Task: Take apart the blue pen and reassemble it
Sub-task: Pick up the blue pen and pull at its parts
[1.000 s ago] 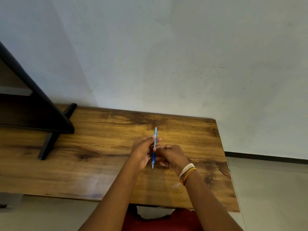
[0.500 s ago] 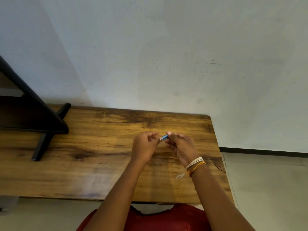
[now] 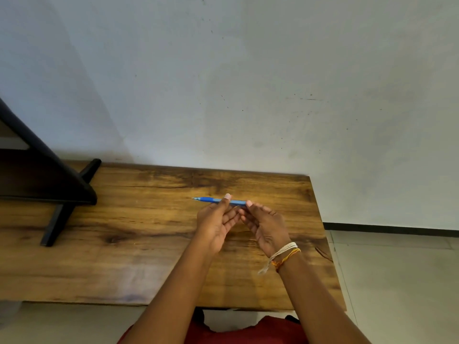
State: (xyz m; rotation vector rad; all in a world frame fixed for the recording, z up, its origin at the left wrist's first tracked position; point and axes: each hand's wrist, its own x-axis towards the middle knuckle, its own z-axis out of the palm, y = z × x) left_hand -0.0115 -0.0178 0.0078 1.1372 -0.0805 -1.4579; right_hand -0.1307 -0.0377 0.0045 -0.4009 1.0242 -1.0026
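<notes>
The blue pen (image 3: 211, 200) is held level above the wooden table (image 3: 139, 244), its tip pointing left. My left hand (image 3: 217, 223) pinches the barrel near its middle, thumb on the near side. My right hand (image 3: 264, 225) grips the pen's right end with its fingertips, so that end is hidden. The pen looks whole, in one piece. String bracelets circle my right wrist.
A black stand with a slanted leg and foot (image 3: 57, 199) occupies the table's left part. A white wall rises right behind the table. The table's right edge (image 3: 323, 234) drops to a tiled floor.
The pen went from upright between my hands to end-on, and now lies level with its tip pointing left. Both hands kept hold and rose slightly toward the wall.
</notes>
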